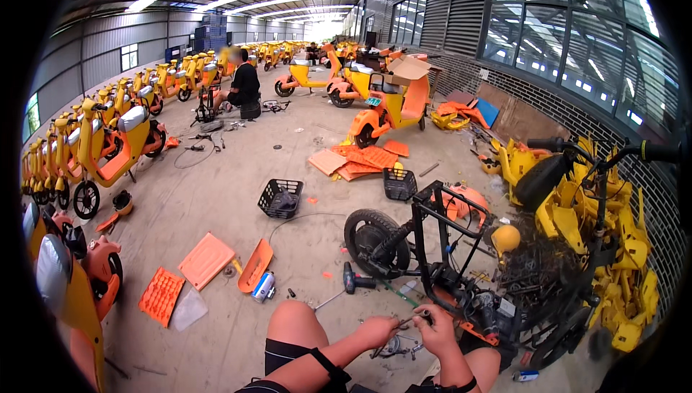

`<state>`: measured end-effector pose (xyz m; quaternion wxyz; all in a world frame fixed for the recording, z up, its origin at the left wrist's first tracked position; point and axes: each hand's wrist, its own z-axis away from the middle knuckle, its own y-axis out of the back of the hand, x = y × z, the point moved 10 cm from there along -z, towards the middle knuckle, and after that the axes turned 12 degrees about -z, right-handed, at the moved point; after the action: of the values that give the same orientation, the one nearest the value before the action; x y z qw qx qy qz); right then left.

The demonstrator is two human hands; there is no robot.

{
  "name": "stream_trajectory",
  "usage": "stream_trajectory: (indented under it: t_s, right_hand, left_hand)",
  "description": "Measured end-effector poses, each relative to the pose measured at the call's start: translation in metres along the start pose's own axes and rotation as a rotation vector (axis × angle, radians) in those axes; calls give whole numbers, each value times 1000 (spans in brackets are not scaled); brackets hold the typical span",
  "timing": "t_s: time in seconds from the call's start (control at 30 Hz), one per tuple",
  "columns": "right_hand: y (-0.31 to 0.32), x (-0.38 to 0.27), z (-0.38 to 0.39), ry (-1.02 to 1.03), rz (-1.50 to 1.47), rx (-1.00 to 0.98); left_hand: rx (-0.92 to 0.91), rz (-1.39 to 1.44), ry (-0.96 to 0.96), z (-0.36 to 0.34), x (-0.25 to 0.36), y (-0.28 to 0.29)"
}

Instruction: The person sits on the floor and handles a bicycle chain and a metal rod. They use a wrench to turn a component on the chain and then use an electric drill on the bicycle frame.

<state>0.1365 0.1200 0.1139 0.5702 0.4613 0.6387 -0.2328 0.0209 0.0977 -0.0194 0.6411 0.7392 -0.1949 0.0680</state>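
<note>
A person's left hand [378, 330] and right hand [437, 331] meet between bare knees, each grip clamped on a slim metal part [405, 321] held above the concrete floor [216, 209]; its exact shape is hard to make out. Just beyond, a power drill [352, 278] lies near a stripped black scooter frame [421, 244]. Farther back, orange panels [360, 159] lie piled before a yellow-and-orange scooter [390, 109], and a co-worker [246, 86] in black sits near rows of yellow scooters [88, 142].
</note>
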Motion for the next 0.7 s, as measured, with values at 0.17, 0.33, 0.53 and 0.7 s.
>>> stream_trajectory:
  t_s: [0.17,0.33,0.53,0.7]
  right_hand:
    - [-1,-1,-2,-48,-78,-17]
    - [8,4,-7,-69,-155,-4]
    - [4,33,-19,-150,-22,-47]
    - [-21,83,-6,-164,573,-341]
  left_hand:
    - [-65,36,57,-1,-9,-3]
    - [-46,7,-6,-11,0,8]
    - [-19,100,96,-9,-18,-13]
    - [136,159,157,-1,-17,25]
